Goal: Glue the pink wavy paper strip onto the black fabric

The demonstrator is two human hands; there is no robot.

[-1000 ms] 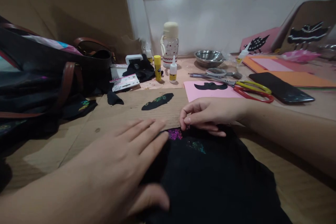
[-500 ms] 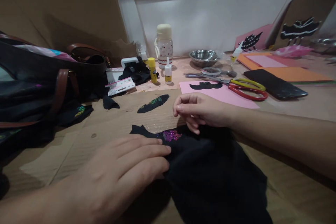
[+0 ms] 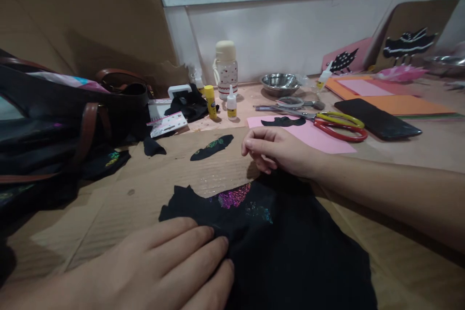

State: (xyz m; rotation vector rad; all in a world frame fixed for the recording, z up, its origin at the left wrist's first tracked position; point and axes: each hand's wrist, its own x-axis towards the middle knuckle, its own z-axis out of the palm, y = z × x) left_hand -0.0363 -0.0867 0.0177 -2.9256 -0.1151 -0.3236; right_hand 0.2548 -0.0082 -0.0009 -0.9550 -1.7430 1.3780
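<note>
Hands first: my left hand [image 3: 163, 266] lies flat, palm down, fingers [image 3: 203, 252] stretched out & close together, tips pressing the near-left edge of the black cloth [image 3: 290, 252]; nothing gripped. My right hand [image 3: 276, 150] comes in from the right w/ the forearm low over the bench [image 3: 417, 155], fingers curled loosely inward, thumb tucked against them; can't tell if it pinches anything, it sits just past the cloth's far edge. Cloth is spread on the brown cardboard [image 3: 145, 189] right in front of me, w/ a pink-purple glitter patch [image 3: 232, 197] & a smaller teal one [image 3: 259, 212] near its far edge. Small black cutout [image 3: 211, 147] w/ green glitter lies further back on the cardboard. Behind the right hand: pink paper [image 3: 327, 138] w/ a black shape on it, scissors [image 3: 334, 123] w/ yellow & red handles, phone [image 3: 378, 118]. Back row: bottle [image 3: 225, 70], glue stick [image 3: 209, 99], small glue bottle [image 3: 231, 104], steel bowl [image 3: 279, 82]. Labels too small to read. Dark bag [image 3: 54, 131] at left.
</note>
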